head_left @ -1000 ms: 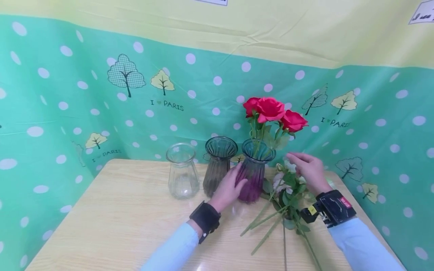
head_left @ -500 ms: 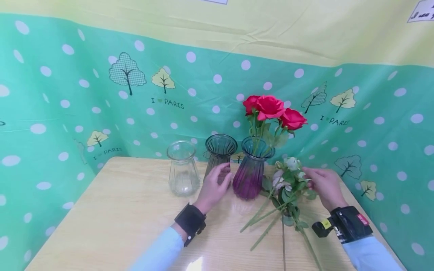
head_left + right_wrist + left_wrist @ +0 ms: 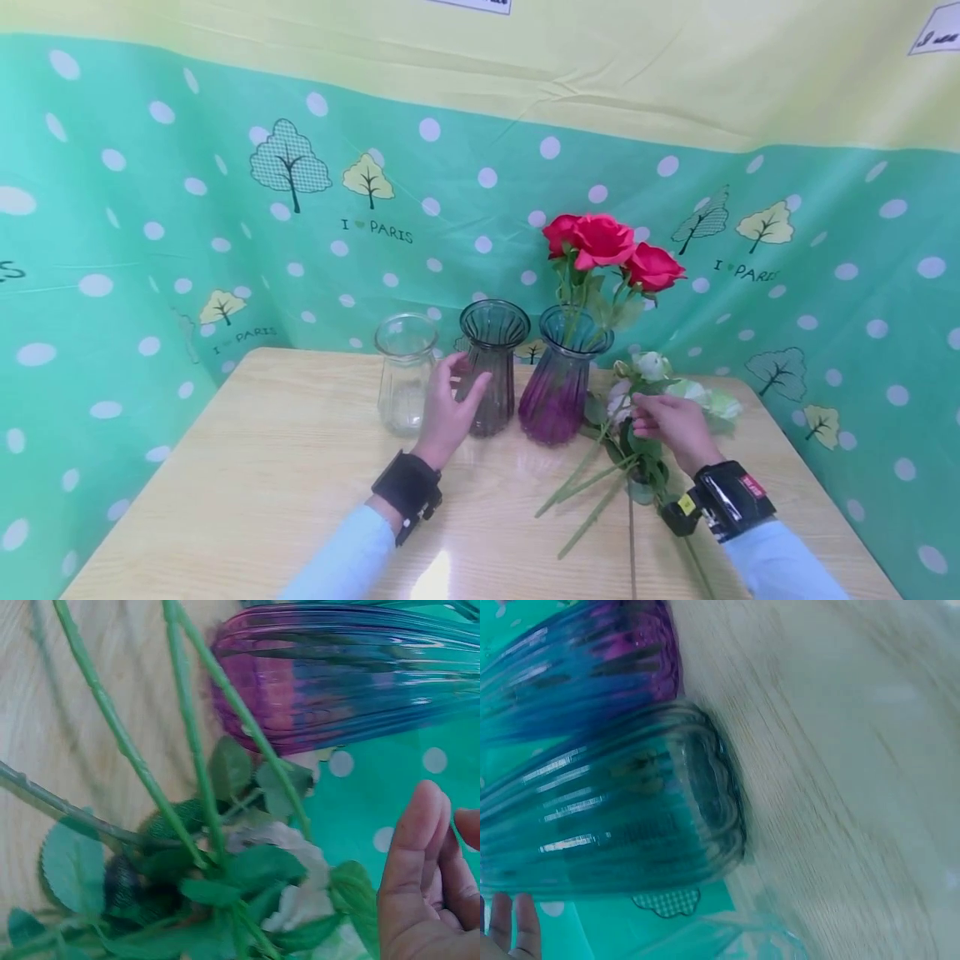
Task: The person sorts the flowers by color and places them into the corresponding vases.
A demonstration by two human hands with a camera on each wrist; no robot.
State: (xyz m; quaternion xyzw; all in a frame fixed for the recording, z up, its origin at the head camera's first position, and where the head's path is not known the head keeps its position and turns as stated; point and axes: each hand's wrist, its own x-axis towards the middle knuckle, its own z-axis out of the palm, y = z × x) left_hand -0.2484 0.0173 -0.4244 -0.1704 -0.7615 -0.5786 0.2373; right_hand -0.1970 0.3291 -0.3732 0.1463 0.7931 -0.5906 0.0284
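Observation:
My left hand (image 3: 444, 408) is raised with spread fingers between the clear glass vase (image 3: 403, 392) and the dark grey vase (image 3: 491, 383). In the left wrist view its fingertips (image 3: 525, 919) show beside the grey vase, and contact cannot be made out. To the right stands a blue-purple vase (image 3: 553, 400) holding several red roses (image 3: 602, 242). Over a pile of loose white and pale flowers (image 3: 651, 367) hovers my right hand (image 3: 678, 429). Its fingers are loosely bent, with nothing seen between them in the right wrist view, near the green stems (image 3: 127, 750) and leaves.
The flower stems (image 3: 588, 525) stretch toward the front of the wooden table (image 3: 262, 483). A green polka-dot cloth (image 3: 450, 208) hangs right behind the vases. The three vases stand in a row near the table's back edge.
My left hand has left the blue-purple vase and moved left past the grey one. My right hand has come down from beside the roses to the loose flowers, shifting right, then back left.

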